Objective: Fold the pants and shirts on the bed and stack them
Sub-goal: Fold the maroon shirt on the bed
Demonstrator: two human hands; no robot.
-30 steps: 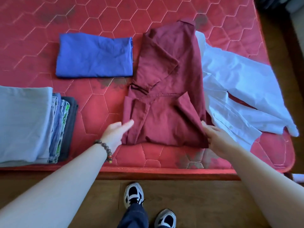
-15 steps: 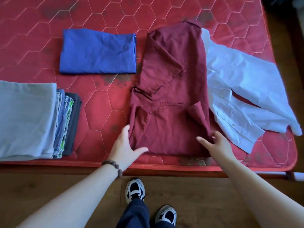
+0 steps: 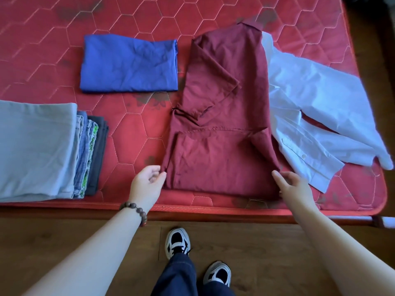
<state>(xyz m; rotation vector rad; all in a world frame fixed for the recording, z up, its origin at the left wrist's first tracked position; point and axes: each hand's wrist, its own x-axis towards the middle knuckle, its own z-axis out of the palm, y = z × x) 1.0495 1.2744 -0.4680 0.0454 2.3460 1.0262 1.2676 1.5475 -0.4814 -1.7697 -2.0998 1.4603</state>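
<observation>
- My left hand (image 3: 147, 184) sits at the near left corner of the dark red, half-folded cotton shirt (image 3: 222, 124), thumb and fingertips curled in and touching the hem edge; whether the cloth is actually pinched I cannot tell.
- My right hand (image 3: 294, 185) is at the near right corner of the same shirt, fingers curved against the edge and thumb pointing toward the cloth; I cannot tell if it grips there either.
- The shirt lies flat on the red quilted mattress of the bed (image 3: 132, 129), collar at the far end, sleeves folded inward, hem close to the near edge of the bed.
- A crumpled white button-up shirt (image 3: 320, 116) lies unfolded just right of it, its left edge tucked under the red shirt.
- A folded bright blue garment (image 3: 130, 64) rests on the mattress to the far left of the red shirt, apart from it.
- At the near left, a stack of folded clothes (image 3: 49, 150) sits with a pale grey piece on top and denim, green-patterned and dark grey layers showing along its right side.
- A brown beaded bracelet (image 3: 135, 211) circles my left wrist.
- My 2 black-and-white sneakers (image 3: 177, 242) stand on the wooden floor (image 3: 64, 236) below the bed.
</observation>
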